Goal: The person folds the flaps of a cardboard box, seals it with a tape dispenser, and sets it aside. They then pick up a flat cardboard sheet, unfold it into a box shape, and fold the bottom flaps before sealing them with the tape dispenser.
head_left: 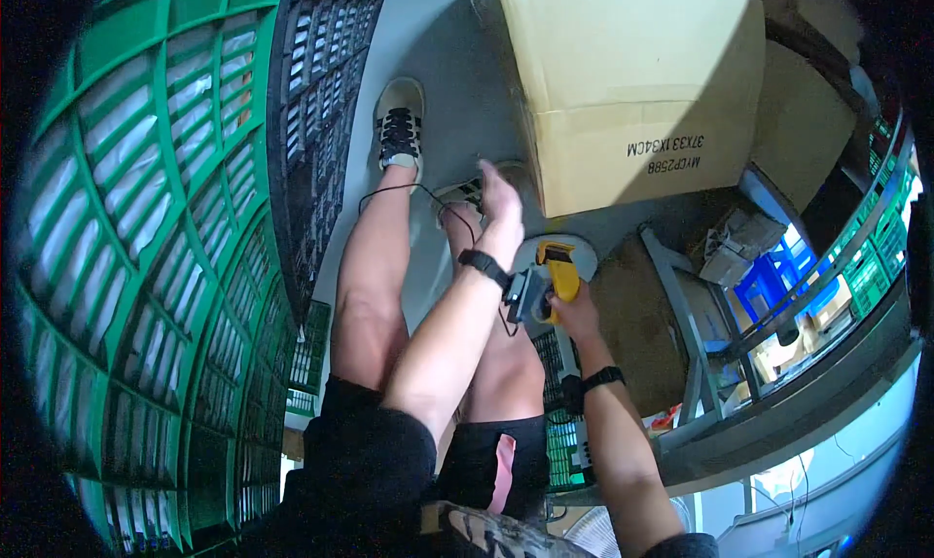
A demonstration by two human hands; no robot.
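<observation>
Landmark: the big cardboard box (pixel 632 81) on the grey floor (pixel 452 62), at the top middle of the view.
Left hand: the left hand (pixel 501 208) is stretched out flat, fingers straight and together, gripping nothing; it sits just below the box's lower left corner, apart from it.
Left wrist: a dark watch (pixel 484 264) is strapped on, further down from the box than the hand.
Right hand: the right hand (pixel 574 310) is wrapped around the yellow handle of a tape gun (pixel 547 281), below the box's front face and well clear of it.
Tape gun: yellow and grey, tilted, its head toward the left wrist; whether it touches the wrist I cannot tell.
Right wrist: a dark band (pixel 601 376), below the tape gun.
Cable: a thin black cable (pixel 418 193) loops over the legs, left of the box's lower corner.
Shoes: a white and black shoe (pixel 400 120) on the floor left of the box.
Crates: green crates (pixel 146 217) stacked far left of the box, a black crate (pixel 316 101) between them and the shoe.
Shelf: a grey metal shelf frame (pixel 700 354) below and right of the box, with a blue crate (pixel 778 276) behind it.
</observation>
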